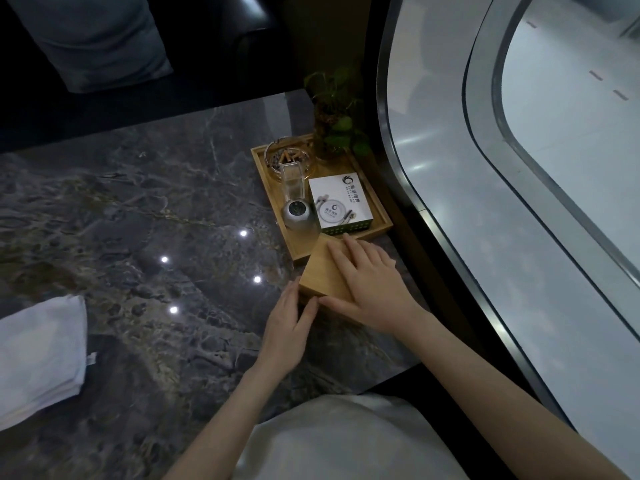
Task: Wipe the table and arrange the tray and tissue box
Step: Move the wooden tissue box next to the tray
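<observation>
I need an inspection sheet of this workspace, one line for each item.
Surface: dark marble table, ceiling lights reflected.
Job's things: wooden tray near the window; wooden tissue box at its near edge; folded white cloth at left.
Clutter: in the tray, ashtray, plant, white box, metal dispenser.
Grippers: left hand against the box side; right hand flat on top.
Cables: nothing seen.
Surroundings: curved window, dark seat.

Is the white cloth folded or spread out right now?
Folded: the white cloth lies on the table at left, stacked layers showing at its edge.
</observation>
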Motion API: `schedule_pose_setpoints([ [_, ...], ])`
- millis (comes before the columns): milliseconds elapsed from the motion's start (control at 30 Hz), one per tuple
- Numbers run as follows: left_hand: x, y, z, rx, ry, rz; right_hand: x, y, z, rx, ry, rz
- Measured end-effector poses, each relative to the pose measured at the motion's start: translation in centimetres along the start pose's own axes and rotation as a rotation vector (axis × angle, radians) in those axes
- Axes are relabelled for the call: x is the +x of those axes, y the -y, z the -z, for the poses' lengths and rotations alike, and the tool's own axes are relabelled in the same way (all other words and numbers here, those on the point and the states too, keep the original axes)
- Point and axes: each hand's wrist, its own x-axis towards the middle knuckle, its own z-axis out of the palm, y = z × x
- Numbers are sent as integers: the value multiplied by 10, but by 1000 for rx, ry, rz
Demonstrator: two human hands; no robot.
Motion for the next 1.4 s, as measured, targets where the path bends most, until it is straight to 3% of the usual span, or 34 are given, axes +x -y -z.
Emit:
schedule_pose_setpoints([
  [200,0,-9,0,-37,-5,-25,-3,-2,4,82,26,-21],
  [533,10,-13,3,-121,-58,5,1,-21,5,1099,10,-475],
  [700,14,-23,-2,-185,-47,27,-3,-34,-4,1343,-8,-615],
  [1133,22,-30,-23,-194,-17,51,-9,-56,-27,1390,2,-721],
  [1400,23,-31,-25,-119,19,68,-11,-58,-29,1291,-15,-588],
])
